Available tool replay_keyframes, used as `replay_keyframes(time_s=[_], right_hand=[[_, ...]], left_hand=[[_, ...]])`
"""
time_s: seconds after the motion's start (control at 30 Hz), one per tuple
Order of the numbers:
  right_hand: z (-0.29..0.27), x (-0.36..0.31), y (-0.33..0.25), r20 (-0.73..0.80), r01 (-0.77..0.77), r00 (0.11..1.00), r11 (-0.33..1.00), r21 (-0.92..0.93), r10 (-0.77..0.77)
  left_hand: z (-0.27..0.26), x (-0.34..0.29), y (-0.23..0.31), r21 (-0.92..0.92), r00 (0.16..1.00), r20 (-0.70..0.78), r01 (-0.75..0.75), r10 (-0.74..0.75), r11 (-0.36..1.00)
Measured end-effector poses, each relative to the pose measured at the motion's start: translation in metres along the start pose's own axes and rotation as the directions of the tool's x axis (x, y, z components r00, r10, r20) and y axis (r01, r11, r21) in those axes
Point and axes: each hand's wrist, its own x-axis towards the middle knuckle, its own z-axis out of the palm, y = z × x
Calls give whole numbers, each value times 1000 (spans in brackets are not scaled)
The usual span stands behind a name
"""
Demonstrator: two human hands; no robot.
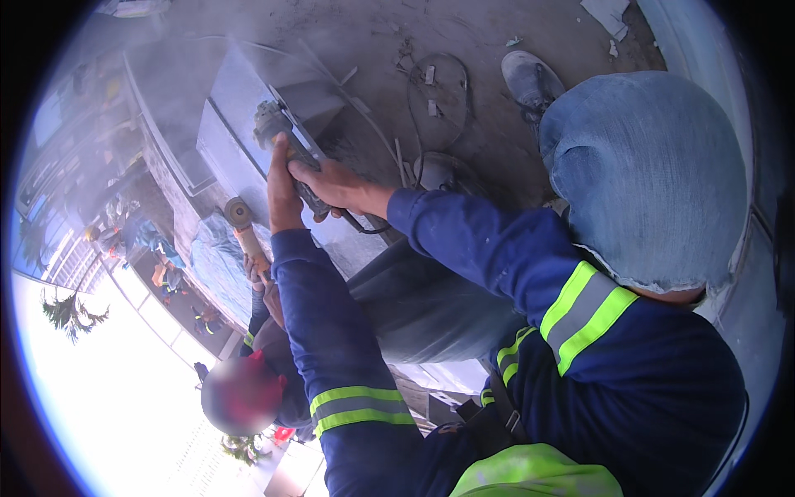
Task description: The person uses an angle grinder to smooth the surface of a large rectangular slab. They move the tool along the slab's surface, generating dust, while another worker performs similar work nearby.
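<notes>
Two-handed, with left hand [284, 186] and right hand [338, 184] fingers wrapped round angle grinder [304, 154]: probably heavy, stiff, best held mid-body.

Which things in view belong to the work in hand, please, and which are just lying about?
In use:
angle grinder, gripped by the left hand and right hand
black cord at its rear
pale slab by its head; contact unclear

Lying about:
torn pale scrap, upper right
two small pale pieces, top centre
</notes>
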Motion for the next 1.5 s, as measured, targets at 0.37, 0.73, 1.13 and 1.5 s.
replay_keyframes(time_s=[0.37, 0.73, 1.13, 1.5], right_hand=[[0, 1, -2, -7, 9, 1000, 999, -32, -9], [3, -7, -6, -49, 57, 997, 998, 28, -56], [1, -5, -7, -1, 76, 997, 997, -10, -76], [2, -6, -7, 16, 68, 998, 998, -4, -68]], left_hand=[[2, -2, 2, 6, 1000, -30, 6, -6, 1000], [4, -2, 2, 54, 999, -53, -3, 6, 999], [-1, 4, -2, 23, 995, -103, 16, -13, 1000], [-1, 2, -3, 45, 998, -48, -28, 30, 999]])
